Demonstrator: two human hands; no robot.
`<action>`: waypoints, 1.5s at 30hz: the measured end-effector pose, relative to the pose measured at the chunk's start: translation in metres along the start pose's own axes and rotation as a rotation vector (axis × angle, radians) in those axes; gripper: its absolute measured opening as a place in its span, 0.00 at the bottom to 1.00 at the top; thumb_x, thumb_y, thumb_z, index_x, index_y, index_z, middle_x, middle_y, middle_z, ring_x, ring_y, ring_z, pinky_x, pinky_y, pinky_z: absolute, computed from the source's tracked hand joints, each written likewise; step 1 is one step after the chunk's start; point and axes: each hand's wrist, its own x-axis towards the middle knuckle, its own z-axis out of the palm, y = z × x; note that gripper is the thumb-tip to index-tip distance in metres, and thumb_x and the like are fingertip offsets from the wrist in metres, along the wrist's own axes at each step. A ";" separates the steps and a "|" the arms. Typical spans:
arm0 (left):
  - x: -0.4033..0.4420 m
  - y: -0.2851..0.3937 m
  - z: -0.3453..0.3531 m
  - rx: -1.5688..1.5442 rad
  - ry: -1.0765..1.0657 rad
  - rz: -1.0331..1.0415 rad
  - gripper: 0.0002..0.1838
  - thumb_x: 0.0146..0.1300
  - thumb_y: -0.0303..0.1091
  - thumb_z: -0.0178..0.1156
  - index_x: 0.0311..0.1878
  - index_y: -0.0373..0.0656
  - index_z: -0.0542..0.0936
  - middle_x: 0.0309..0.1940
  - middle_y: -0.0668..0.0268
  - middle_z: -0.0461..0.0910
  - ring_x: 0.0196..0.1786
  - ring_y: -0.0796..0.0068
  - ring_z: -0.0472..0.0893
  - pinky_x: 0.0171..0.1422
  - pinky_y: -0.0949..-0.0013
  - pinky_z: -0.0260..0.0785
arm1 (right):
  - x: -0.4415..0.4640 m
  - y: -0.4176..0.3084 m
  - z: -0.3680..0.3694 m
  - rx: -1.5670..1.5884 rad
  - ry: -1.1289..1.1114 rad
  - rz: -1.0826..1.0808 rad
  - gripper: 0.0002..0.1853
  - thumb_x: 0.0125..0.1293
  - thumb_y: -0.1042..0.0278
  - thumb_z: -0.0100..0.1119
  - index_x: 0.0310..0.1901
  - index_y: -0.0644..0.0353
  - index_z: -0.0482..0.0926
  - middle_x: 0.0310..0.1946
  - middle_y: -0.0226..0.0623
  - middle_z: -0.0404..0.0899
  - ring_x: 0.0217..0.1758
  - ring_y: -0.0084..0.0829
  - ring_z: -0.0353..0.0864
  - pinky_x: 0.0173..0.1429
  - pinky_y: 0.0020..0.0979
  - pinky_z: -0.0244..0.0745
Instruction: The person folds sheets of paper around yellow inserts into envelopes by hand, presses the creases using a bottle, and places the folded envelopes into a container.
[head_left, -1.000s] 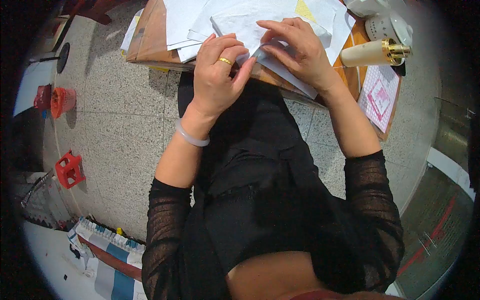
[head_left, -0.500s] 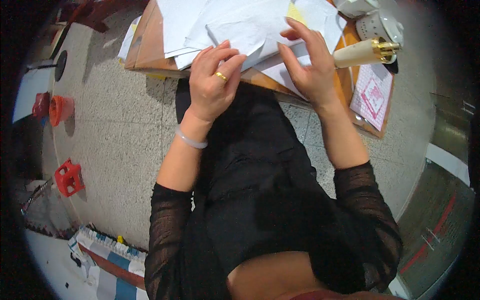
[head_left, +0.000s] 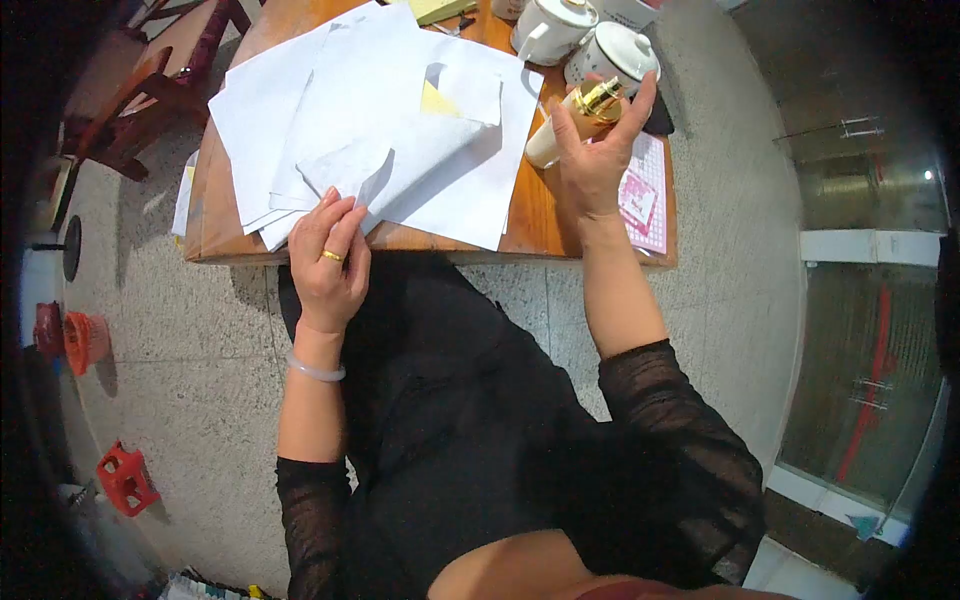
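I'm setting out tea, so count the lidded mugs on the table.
2. One mug stands beyond the bottle; the other mug is just right of it. An item cut off at the picture's top edge may be a third.

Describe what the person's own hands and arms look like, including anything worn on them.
Both hands are ungloved. The left hand wears a gold-coloured ring, and a pale, rounded bangle circles that wrist. The right hand shows no ring or bangle. Black, sheer sleeves end partway down the arms.
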 end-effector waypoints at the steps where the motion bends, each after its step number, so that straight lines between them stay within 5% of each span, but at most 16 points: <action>1: -0.001 0.000 -0.001 0.002 -0.007 0.001 0.18 0.54 0.17 0.63 0.49 0.40 0.82 0.48 0.59 0.83 0.57 0.55 0.81 0.60 0.58 0.71 | 0.003 0.005 0.002 -0.041 0.012 -0.064 0.57 0.60 0.75 0.69 0.78 0.49 0.33 0.57 0.48 0.72 0.53 0.37 0.78 0.59 0.37 0.76; 5: -0.003 -0.003 -0.005 -0.006 -0.031 -0.009 0.18 0.54 0.20 0.65 0.50 0.41 0.82 0.49 0.61 0.83 0.58 0.58 0.80 0.60 0.59 0.69 | 0.004 -0.030 -0.001 0.443 -0.036 0.113 0.54 0.61 0.78 0.63 0.79 0.42 0.35 0.51 0.45 0.76 0.47 0.31 0.81 0.52 0.35 0.81; 9: -0.004 -0.003 -0.007 -0.055 -0.055 -0.045 0.19 0.54 0.20 0.65 0.52 0.40 0.81 0.54 0.58 0.80 0.62 0.55 0.78 0.65 0.57 0.68 | -0.002 -0.071 0.003 1.187 -0.410 0.644 0.49 0.59 0.64 0.60 0.79 0.36 0.43 0.48 0.54 0.75 0.36 0.37 0.84 0.40 0.37 0.85; 14: -0.005 -0.006 -0.006 -0.118 -0.049 -0.086 0.19 0.52 0.22 0.66 0.50 0.39 0.81 0.53 0.57 0.80 0.61 0.54 0.78 0.64 0.56 0.69 | -0.022 -0.086 0.034 1.372 -0.512 0.889 0.45 0.58 0.59 0.61 0.76 0.41 0.50 0.44 0.52 0.74 0.30 0.30 0.79 0.30 0.28 0.80; 17: -0.006 -0.008 -0.008 -0.130 -0.034 -0.080 0.20 0.52 0.23 0.67 0.50 0.40 0.80 0.53 0.58 0.79 0.60 0.55 0.79 0.62 0.57 0.71 | -0.027 -0.094 0.044 1.300 -0.526 0.932 0.44 0.58 0.67 0.60 0.76 0.43 0.50 0.43 0.49 0.75 0.31 0.33 0.80 0.31 0.31 0.81; 20: -0.007 -0.012 -0.006 -0.133 -0.012 -0.071 0.20 0.51 0.24 0.68 0.50 0.39 0.79 0.52 0.59 0.79 0.59 0.57 0.79 0.60 0.59 0.72 | -0.027 -0.109 0.048 0.782 -0.614 0.853 0.40 0.59 0.71 0.60 0.74 0.47 0.57 0.44 0.44 0.77 0.34 0.32 0.81 0.38 0.32 0.80; 23: -0.010 -0.013 -0.002 -0.166 0.031 -0.066 0.20 0.51 0.23 0.68 0.50 0.38 0.79 0.52 0.58 0.79 0.59 0.57 0.79 0.62 0.59 0.72 | -0.034 -0.115 0.058 0.115 -0.693 0.290 0.36 0.59 0.72 0.61 0.71 0.50 0.64 0.43 0.38 0.78 0.37 0.27 0.80 0.45 0.29 0.77; 28: -0.012 -0.015 -0.002 -0.182 0.045 -0.066 0.19 0.52 0.24 0.68 0.49 0.37 0.79 0.53 0.58 0.80 0.58 0.57 0.79 0.63 0.60 0.73 | -0.039 -0.123 0.075 0.003 -0.768 0.201 0.34 0.57 0.67 0.62 0.68 0.53 0.69 0.47 0.48 0.82 0.49 0.37 0.83 0.56 0.35 0.76; 37: -0.014 -0.018 0.000 -0.206 0.072 -0.064 0.19 0.53 0.25 0.68 0.49 0.37 0.80 0.52 0.58 0.80 0.59 0.57 0.79 0.63 0.59 0.73 | -0.031 -0.128 0.089 -0.146 -0.904 0.188 0.34 0.56 0.64 0.62 0.66 0.58 0.65 0.45 0.59 0.80 0.51 0.59 0.80 0.55 0.48 0.75; 40: -0.013 -0.018 0.001 -0.207 0.067 -0.065 0.18 0.53 0.25 0.68 0.49 0.37 0.80 0.52 0.58 0.80 0.59 0.57 0.79 0.63 0.59 0.73 | -0.033 -0.124 0.089 -0.208 -0.886 0.180 0.34 0.57 0.62 0.63 0.65 0.59 0.65 0.45 0.60 0.80 0.51 0.59 0.80 0.56 0.49 0.75; 45: -0.013 -0.019 0.000 -0.208 0.057 -0.063 0.19 0.53 0.25 0.68 0.49 0.37 0.80 0.52 0.58 0.80 0.58 0.57 0.79 0.63 0.59 0.73 | -0.034 -0.129 0.086 -0.211 -0.781 0.272 0.35 0.58 0.65 0.63 0.68 0.56 0.66 0.46 0.55 0.82 0.48 0.45 0.85 0.54 0.39 0.78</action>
